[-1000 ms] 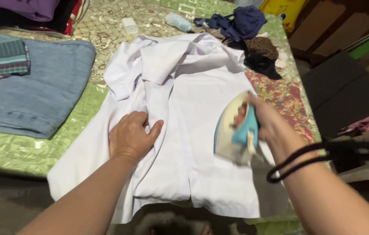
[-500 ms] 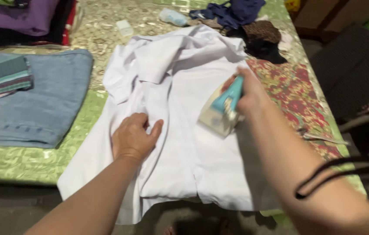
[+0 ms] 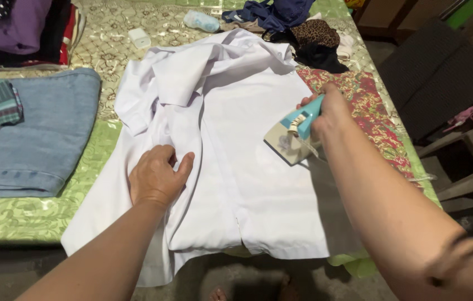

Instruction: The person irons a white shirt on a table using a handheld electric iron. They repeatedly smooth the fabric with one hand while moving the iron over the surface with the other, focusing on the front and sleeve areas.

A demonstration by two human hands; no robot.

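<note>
Two hands are seen over a white cotton shirt [image 3: 247,167] spread on the green patterned table [image 3: 36,217]. Right hand [image 3: 331,111] is closed around the teal handle of a cream-and-teal iron [image 3: 292,136], tilted, long axis diagonal; which end is the tip cannot be told. Left hand [image 3: 155,178] is pressed flat, fingers loosely curled, on the shirt placket.

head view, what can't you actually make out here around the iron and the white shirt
- Iron, head view: its handle is mostly covered by the right hand; whether its soleplate touches the white shirt cannot be told.
- Shirt under the left hand: the cloth there is covered by the palm.
- Shirt's lower hem: it hangs over the table edge, out of sight.
- Small white block: too small to identify.
</note>
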